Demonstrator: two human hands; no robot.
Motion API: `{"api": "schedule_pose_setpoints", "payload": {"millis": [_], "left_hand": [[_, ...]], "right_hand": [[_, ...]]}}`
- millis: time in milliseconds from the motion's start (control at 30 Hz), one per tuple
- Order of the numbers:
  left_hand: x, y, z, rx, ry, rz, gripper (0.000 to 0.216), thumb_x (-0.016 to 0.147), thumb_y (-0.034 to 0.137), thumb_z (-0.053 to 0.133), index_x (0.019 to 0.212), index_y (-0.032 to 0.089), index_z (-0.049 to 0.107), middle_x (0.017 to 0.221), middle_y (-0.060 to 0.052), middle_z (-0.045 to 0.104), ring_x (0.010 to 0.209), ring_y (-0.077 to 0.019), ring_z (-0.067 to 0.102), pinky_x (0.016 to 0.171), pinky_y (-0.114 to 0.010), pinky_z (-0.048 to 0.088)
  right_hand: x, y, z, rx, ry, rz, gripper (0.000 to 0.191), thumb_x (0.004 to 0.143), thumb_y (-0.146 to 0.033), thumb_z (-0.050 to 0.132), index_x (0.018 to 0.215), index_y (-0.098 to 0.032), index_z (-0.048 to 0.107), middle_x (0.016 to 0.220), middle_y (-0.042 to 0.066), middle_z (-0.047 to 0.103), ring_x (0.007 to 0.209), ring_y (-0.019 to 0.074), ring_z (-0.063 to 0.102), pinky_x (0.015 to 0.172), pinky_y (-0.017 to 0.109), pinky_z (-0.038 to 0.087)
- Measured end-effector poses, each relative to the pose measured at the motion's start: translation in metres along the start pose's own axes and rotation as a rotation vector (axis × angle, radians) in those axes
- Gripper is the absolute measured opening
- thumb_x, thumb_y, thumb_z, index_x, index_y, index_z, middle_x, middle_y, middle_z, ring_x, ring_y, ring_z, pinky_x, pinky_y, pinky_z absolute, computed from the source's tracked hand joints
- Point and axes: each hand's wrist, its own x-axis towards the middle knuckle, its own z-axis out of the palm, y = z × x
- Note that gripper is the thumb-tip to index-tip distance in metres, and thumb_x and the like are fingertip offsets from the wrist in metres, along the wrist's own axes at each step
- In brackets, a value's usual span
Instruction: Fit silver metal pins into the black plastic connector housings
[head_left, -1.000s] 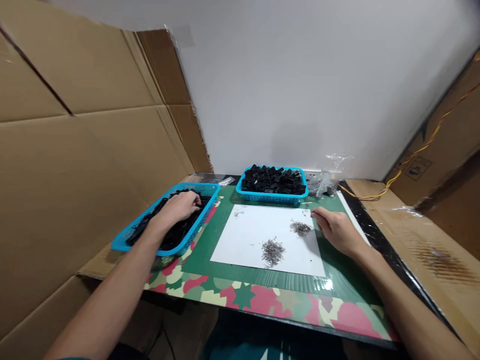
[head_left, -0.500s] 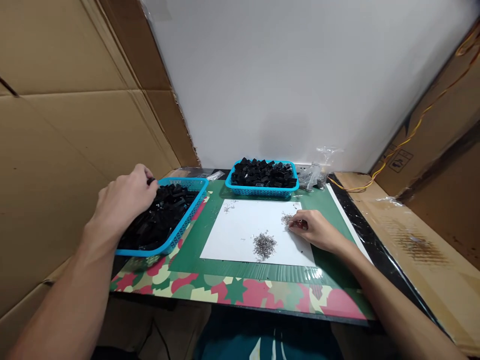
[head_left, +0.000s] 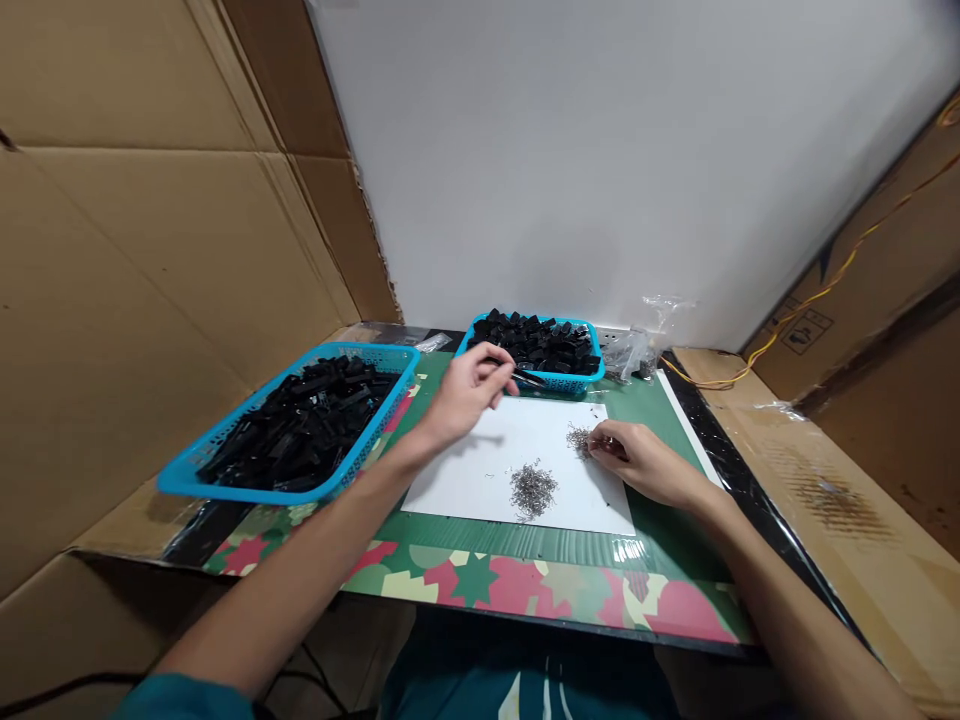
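Observation:
My left hand (head_left: 474, 392) is raised above the back of a white sheet (head_left: 457, 485). Its fingers pinch a slim black plastic piece (head_left: 529, 379), which points right in front of the far basket. My right hand (head_left: 630, 460) rests at the sheet's right side, fingers closed together beside a small pile of thin metal bits (head_left: 579, 440). Something dark reddish shows inside its curled fingers, too hidden to name. A bigger pile of the same wiry metal bits (head_left: 533, 490) lies nearer the front of the sheet.
A large blue basket (head_left: 351, 478) full of black plastic pieces stands at the left. Behind the sheet, a smaller blue basket (head_left: 574, 385) holds more black parts. Clear plastic bags (head_left: 631, 355) lie beside it. Cardboard walls flank the table; yellow wires (head_left: 757, 350) run down the right.
From over the left basket, my left hand has moved right with a black plastic piece, now above the sheet. My right hand stays by the small metal pile. The view has shifted slightly.

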Motion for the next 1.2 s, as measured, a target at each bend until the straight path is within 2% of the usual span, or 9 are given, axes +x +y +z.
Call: {"api": "schedule_pose_setpoints", "payload": {"millis": [100,200,333,467,667,867,1033,1200], "left_hand": [[0.002,-0.025,0.031,-0.213,-0.089,-0.142,0.034,0.084,0.042,0.075,0.097,0.018,0.055,0.074,-0.005,0.072,0.05,-0.0085,0.053,0.048,-0.021,0.038],[-0.004,-0.039,0.045,-0.294,-0.056,-0.202,0.033,0.083,0.04,0.075,0.097,0.017,0.056,0.075,-0.003,0.072,0.051,-0.0072,0.052,0.051,-0.02,0.039],[-0.016,-0.049,0.046,-0.307,0.016,-0.211,0.031,0.083,0.039,0.074,0.097,0.017,0.057,0.073,-0.002,0.07,0.05,-0.0063,0.049,0.048,-0.018,0.034],[-0.023,-0.052,0.048,-0.317,0.01,-0.188,0.027,0.085,0.037,0.071,0.098,0.017,0.058,0.072,-0.001,0.069,0.05,-0.0066,0.048,0.048,-0.019,0.035],[-0.024,-0.052,0.052,-0.29,-0.006,-0.134,0.019,0.09,0.031,0.066,0.102,0.016,0.064,0.074,-0.001,0.066,0.052,-0.0066,0.049,0.048,-0.02,0.035],[-0.022,-0.054,0.051,-0.267,0.008,-0.089,0.021,0.092,0.03,0.065,0.102,0.015,0.074,0.077,-0.003,0.066,0.053,-0.006,0.048,0.047,-0.019,0.034],[-0.022,-0.054,0.051,-0.275,0.003,-0.107,0.021,0.092,0.03,0.065,0.102,0.015,0.074,0.076,-0.003,0.066,0.052,-0.006,0.048,0.045,-0.019,0.034],[-0.021,-0.054,0.051,-0.271,-0.005,-0.108,0.021,0.092,0.031,0.065,0.103,0.015,0.074,0.076,-0.003,0.066,0.052,-0.006,0.048,0.045,-0.019,0.035]], "right_hand": [[0.002,-0.001,0.0,0.043,-0.014,-0.027,0.014,0.096,-0.018,0.059,0.096,-0.021,0.073,0.091,0.004,0.072,0.075,0.0176,0.06,0.069,0.029,0.042],[0.003,0.0,-0.001,0.046,-0.029,-0.027,0.017,0.093,-0.015,0.06,0.095,-0.02,0.076,0.09,0.004,0.073,0.075,0.0173,0.061,0.07,0.03,0.043],[0.0,0.004,-0.008,0.076,-0.103,-0.011,0.015,0.092,-0.019,0.063,0.094,-0.019,0.078,0.086,0.004,0.072,0.071,0.0162,0.058,0.067,0.029,0.043],[-0.006,0.01,-0.019,0.09,-0.174,0.009,0.013,0.092,-0.023,0.065,0.093,-0.019,0.078,0.08,0.002,0.068,0.067,0.0147,0.053,0.063,0.028,0.041],[-0.007,0.008,-0.023,0.027,-0.116,0.083,0.016,0.094,-0.031,0.067,0.089,-0.019,0.076,0.068,-0.001,0.06,0.062,0.0136,0.048,0.059,0.028,0.036],[-0.005,0.009,-0.021,0.001,-0.096,0.102,0.014,0.094,-0.03,0.067,0.093,-0.019,0.076,0.069,-0.001,0.059,0.062,0.0138,0.048,0.06,0.029,0.036],[-0.007,0.017,-0.024,-0.015,-0.102,0.115,0.018,0.097,-0.034,0.065,0.093,-0.02,0.076,0.071,-0.001,0.061,0.062,0.0142,0.048,0.06,0.03,0.035],[-0.006,0.018,-0.023,0.005,-0.101,0.109,0.014,0.094,-0.032,0.068,0.09,-0.02,0.075,0.074,0.0,0.065,0.064,0.0143,0.051,0.063,0.029,0.038]]}}
